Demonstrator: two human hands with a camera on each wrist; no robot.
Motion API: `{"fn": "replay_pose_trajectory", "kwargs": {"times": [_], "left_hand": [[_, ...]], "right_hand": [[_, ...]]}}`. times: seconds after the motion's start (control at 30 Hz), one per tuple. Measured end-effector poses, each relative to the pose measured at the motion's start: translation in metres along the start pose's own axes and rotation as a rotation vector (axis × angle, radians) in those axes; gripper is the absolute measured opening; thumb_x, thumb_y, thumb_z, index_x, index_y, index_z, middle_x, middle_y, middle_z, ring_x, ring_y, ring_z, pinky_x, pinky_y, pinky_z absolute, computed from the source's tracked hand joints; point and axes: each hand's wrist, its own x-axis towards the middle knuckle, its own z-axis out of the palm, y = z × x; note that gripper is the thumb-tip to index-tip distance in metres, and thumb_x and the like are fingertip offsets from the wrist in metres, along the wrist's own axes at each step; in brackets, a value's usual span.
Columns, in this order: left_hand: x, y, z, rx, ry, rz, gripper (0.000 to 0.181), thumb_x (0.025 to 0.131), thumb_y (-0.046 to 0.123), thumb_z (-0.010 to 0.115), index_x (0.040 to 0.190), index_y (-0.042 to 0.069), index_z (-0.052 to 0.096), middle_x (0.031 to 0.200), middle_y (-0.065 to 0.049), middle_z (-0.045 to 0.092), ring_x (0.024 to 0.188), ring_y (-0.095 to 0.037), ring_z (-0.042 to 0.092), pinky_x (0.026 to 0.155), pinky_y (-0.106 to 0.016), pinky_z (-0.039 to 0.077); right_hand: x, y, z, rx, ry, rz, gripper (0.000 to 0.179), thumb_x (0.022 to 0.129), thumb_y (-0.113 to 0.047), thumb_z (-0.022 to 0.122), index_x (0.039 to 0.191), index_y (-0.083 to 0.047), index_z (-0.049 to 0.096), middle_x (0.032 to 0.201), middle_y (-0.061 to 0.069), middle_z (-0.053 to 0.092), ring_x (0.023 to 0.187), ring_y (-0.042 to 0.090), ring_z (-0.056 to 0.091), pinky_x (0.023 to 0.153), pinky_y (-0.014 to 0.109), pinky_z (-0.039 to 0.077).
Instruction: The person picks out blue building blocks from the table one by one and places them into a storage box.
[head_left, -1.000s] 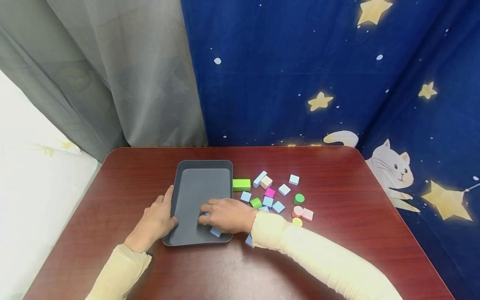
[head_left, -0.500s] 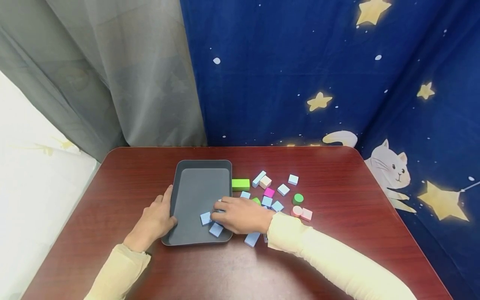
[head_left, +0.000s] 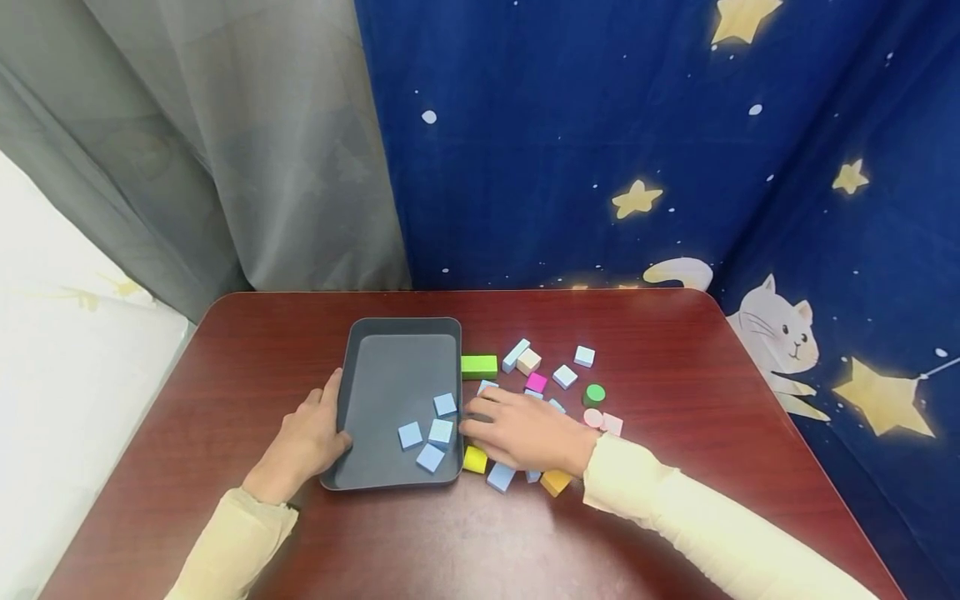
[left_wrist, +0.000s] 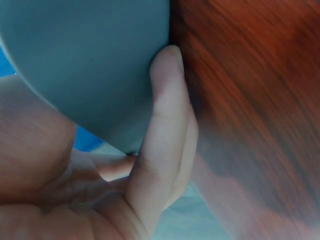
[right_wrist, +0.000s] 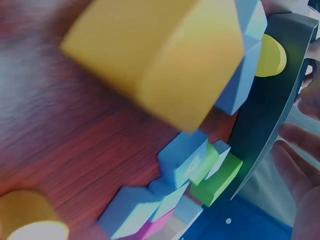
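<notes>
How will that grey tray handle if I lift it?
The tray is likely stiff, its walls looking unbent where the left hand grips it. It may feel heavier at right, where blue blocks lie; these may slide across its flat floor.

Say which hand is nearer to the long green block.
Right. The right hand is close by, just on the person's side of the long green block; the left hand is farther off, across the gray tray, holding its left side.
</notes>
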Motion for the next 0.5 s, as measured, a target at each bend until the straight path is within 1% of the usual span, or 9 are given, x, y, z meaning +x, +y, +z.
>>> {"fn": "replay_pose_trajectory", "kwargs": {"times": [0.1,0.2,0.37,0.5], "left_hand": [[0.0,-0.001,0.0,-0.007,-0.002,0.001,0.103,0.09,0.005,0.076,0.171,-0.007,0.014,0.145,-0.044,0.048,0.1,-0.058,0.064,0.085,-0.067,0.056],[0.001,-0.001,0.0,-0.009,-0.002,0.004,0.103,0.09,0.005,0.076,0.171,-0.007,0.014,0.145,-0.044,0.047,0.098,-0.057,0.064,0.084,-0.066,0.057],[0.003,-0.002,0.0,-0.007,0.007,0.011,0.103,0.089,0.004,0.076,0.171,-0.006,0.014,0.144,-0.044,0.048,0.098,-0.058,0.064,0.084,-0.066,0.057],[0.004,-0.003,0.0,-0.006,0.009,0.013,0.103,0.089,0.005,0.076,0.171,-0.006,0.014,0.144,-0.044,0.048,0.098,-0.059,0.064,0.084,-0.066,0.057]], "right_hand": [[-0.009,0.0,-0.002,-0.006,-0.013,0.01,0.031,0.103,-0.033,0.075,0.132,-0.02,0.076,0.127,-0.001,0.072,0.117,0.019,0.062,0.101,0.027,0.054],[-0.017,0.0,-0.004,0.015,-0.043,0.027,0.031,0.102,-0.033,0.076,0.13,-0.02,0.075,0.124,-0.001,0.071,0.114,0.018,0.061,0.099,0.028,0.055],[-0.029,-0.002,-0.007,0.104,-0.107,0.061,0.032,0.1,-0.036,0.078,0.127,-0.02,0.073,0.119,0.0,0.069,0.108,0.017,0.061,0.088,0.025,0.058],[-0.036,-0.004,-0.007,0.191,-0.177,0.098,0.034,0.1,-0.04,0.079,0.127,-0.02,0.071,0.115,-0.002,0.067,0.102,0.015,0.059,0.081,0.023,0.056]]}}
